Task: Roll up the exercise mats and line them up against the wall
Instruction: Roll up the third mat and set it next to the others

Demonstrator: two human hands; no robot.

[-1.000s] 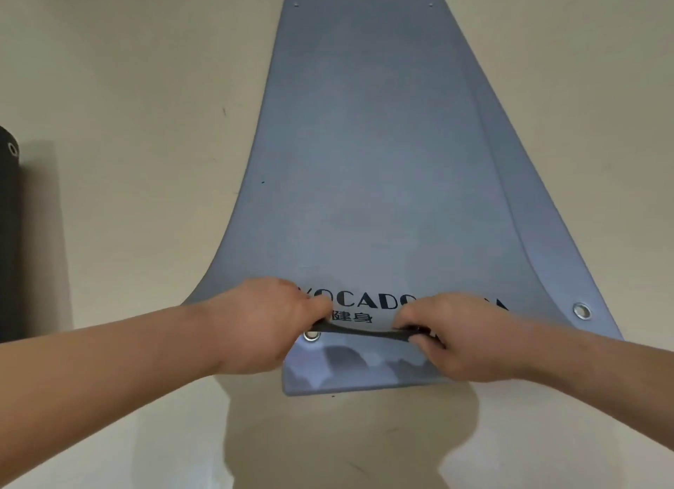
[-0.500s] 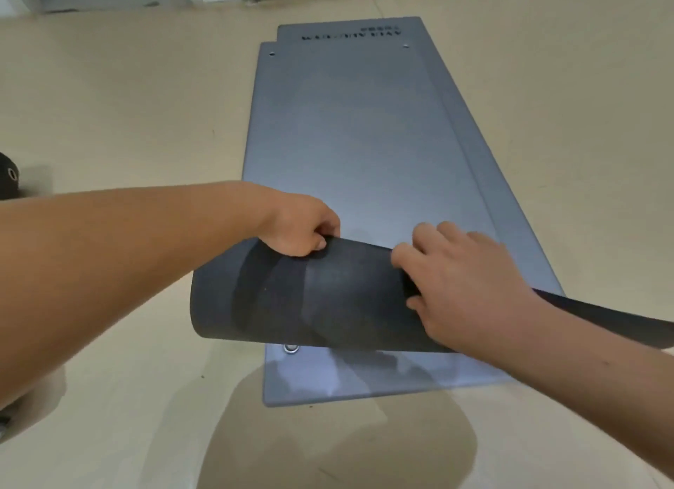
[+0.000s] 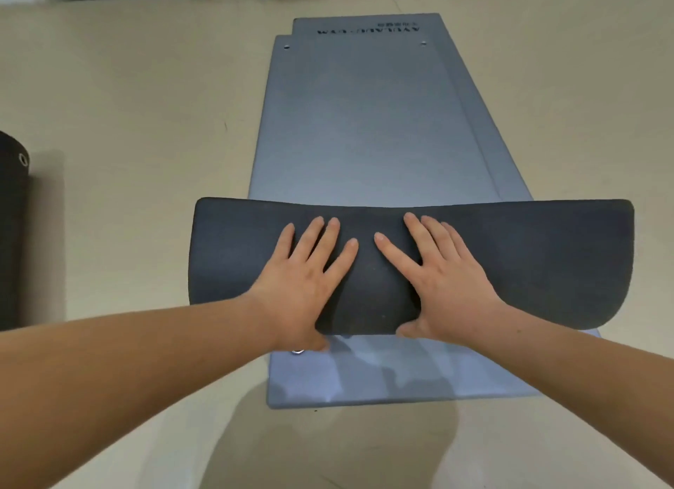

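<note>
Head: dark, matte, curled mat (image 3: 518, 258)

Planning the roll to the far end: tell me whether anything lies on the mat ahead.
Nothing visible does. The left hand and right hand press flat on the dark roll; the grey stretch ahead is bare to its far edge. A rolled mat lies off to the left.

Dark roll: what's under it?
A second flat mat, with its near edge and an eyelet showing. The left hand and right hand press on the roll; the stretch directly beneath it is covered.
</note>
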